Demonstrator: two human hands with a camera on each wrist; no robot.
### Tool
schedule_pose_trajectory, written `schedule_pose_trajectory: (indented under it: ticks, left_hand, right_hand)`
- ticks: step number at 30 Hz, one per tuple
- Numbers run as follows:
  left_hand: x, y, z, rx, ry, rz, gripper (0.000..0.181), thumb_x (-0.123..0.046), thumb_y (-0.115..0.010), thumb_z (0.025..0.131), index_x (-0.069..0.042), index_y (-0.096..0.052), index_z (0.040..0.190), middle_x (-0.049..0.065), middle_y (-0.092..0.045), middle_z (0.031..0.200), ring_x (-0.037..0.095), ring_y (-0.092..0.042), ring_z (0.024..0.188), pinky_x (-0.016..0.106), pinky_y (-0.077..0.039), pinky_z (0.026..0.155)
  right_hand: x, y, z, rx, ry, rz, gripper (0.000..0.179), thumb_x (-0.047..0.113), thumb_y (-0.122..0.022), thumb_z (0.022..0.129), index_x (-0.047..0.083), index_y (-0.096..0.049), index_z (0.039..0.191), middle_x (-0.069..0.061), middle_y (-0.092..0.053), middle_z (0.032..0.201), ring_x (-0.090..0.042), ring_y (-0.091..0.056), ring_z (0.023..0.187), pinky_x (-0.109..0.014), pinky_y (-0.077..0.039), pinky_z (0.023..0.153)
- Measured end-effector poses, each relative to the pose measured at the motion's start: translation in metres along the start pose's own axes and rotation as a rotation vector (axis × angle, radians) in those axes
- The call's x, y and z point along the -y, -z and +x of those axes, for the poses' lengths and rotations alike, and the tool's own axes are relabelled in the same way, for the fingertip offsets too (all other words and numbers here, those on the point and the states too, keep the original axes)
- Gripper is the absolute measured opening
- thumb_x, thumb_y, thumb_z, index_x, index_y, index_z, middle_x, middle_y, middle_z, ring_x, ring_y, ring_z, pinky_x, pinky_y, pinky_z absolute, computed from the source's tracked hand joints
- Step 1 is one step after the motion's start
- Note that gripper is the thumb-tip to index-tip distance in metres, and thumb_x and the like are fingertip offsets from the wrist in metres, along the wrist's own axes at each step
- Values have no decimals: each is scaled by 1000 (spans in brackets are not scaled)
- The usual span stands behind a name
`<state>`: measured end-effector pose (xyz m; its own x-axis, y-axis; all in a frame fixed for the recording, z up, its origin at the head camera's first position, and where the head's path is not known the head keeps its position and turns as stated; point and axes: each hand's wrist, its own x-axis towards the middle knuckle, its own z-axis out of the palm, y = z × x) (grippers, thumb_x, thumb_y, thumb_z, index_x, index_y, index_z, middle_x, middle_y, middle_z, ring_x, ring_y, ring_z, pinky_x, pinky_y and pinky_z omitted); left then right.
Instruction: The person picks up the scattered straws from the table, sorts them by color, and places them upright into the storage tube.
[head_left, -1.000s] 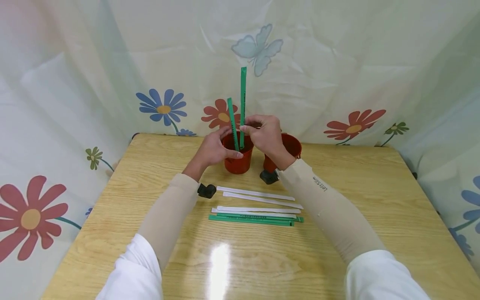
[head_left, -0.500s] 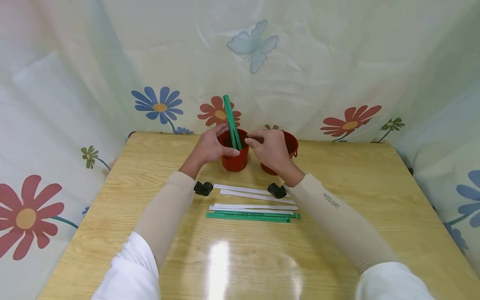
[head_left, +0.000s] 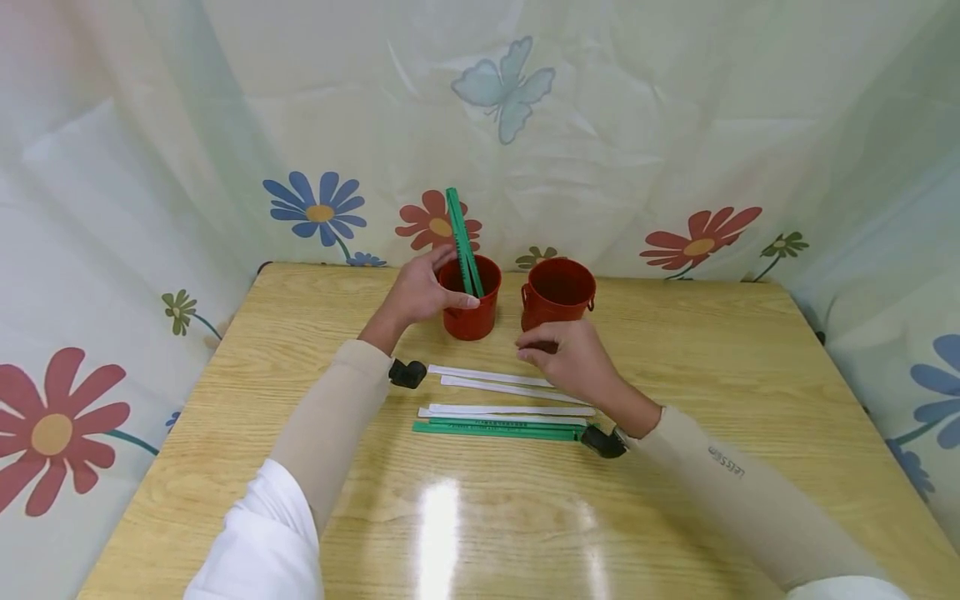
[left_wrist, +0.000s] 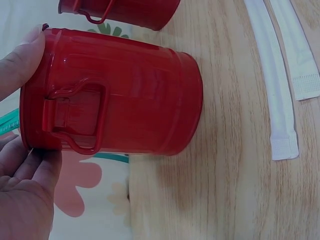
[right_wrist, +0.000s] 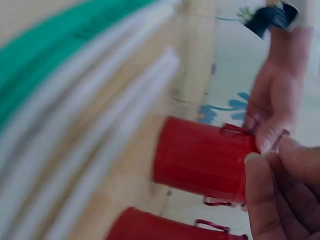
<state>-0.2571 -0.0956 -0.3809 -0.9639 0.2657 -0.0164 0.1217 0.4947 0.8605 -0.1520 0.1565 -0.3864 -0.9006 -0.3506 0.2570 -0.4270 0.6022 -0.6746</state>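
Observation:
My left hand grips the rim of the left red bucket, thumb at the near side and fingers at the far side. Two green paper-wrapped straws lean in that bucket, their upper parts sticking out above the rim. In the left wrist view the bucket shows its wire handle, with thumb and fingertips at the rim. My right hand is in front of the right red bucket, fingers loosely bent, nothing seen between them. Several white wrapped straws and green wrapped straws lie below the hands.
The wooden table stretches to the front and both sides. A flowered curtain hangs behind the table's far edge. Black wrist cameras ride close over the tabletop near the straws.
The right hand has let go of the second green straw, which now leans in the left bucket beside the first. It has then moved back toward me and right. The left hand stays at the rim.

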Motion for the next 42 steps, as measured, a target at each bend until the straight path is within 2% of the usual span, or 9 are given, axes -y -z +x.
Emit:
schedule_pose_trajectory:
  ticks: [8, 15, 20, 25, 28, 30, 34, 39, 42]
  left_hand:
    - [2, 4, 0, -8, -3, -22, 96, -25, -89, 84, -12, -36, 163, 4, -48, 163, 26, -36, 157, 50, -42, 123]
    - [1, 6, 0, -15, -15, -12, 93, -24, -89, 85, -13, -38, 162, 5, -51, 161, 27, -40, 155, 51, -47, 119]
    - [0, 6, 0, -16, -17, -12, 92, -24, -88, 85, -14, -38, 162, 4, -51, 161, 28, -41, 153, 51, -50, 115]
    - [-1, 5, -1, -13, 2, -15, 91, -22, -88, 86, -16, -38, 162, 3, -50, 162, 29, -41, 152, 52, -54, 110]
    - [-1, 5, 1, -8, -4, -19, 92, -23, -88, 85, -15, -38, 162, 3, -50, 162, 28, -39, 154, 51, -50, 115]
    - [-1, 5, 2, -9, -12, -12, 93, -25, -89, 84, -14, -38, 162, 4, -51, 162, 27, -39, 156, 50, -48, 118]
    - [0, 5, 3, -5, -8, 2, 94, -25, -89, 85, -14, -37, 162, 3, -50, 162, 27, -38, 155, 50, -50, 115]
    - [0, 4, 2, -2, -9, 6, 93, -26, -89, 84, -15, -39, 162, 3, -51, 161, 27, -39, 155, 50, -50, 115]
    - [0, 3, 3, -8, -18, -3, 92, -26, -89, 84, -15, -40, 161, 4, -52, 161, 26, -39, 155, 49, -48, 118]
  right_hand:
    - [-22, -14, -38, 240, 118, -138, 7, 1, -81, 87, 4, -81, 92, -3, -80, 88, -9, -72, 77, -23, -60, 69]
    - [-32, -25, -51, 309, 180, -311, 11, 3, -82, 87, 9, -80, 96, 0, -79, 93, -10, -71, 83, -25, -59, 72]
    - [-31, -29, -53, 335, 205, -361, 16, -3, -78, 87, 8, -80, 99, 0, -78, 95, -16, -73, 89, -31, -62, 78]
    - [-28, -30, -52, 366, 193, -351, 18, -8, -74, 87, 9, -76, 94, 2, -71, 87, -10, -64, 80, -26, -57, 72]
    - [-26, -30, -52, 383, 174, -346, 20, -10, -71, 88, 10, -72, 89, 5, -66, 82, -6, -55, 75, -23, -52, 69]
    - [-25, -29, -52, 382, 181, -349, 23, -11, -68, 88, 11, -70, 86, 6, -62, 79, -5, -51, 74, -23, -49, 68]
    - [-22, -25, -50, 345, 212, -337, 23, -11, -68, 88, 11, -70, 86, 7, -61, 79, -6, -51, 74, -23, -49, 69]
    - [-17, -14, -47, 306, 184, -218, 18, -6, -70, 91, 11, -67, 86, 7, -55, 76, -7, -47, 71, -21, -43, 65]
    - [-15, -6, -43, 252, 169, -141, 16, -6, -71, 91, 9, -68, 87, 5, -57, 76, -6, -47, 70, -21, -43, 63]
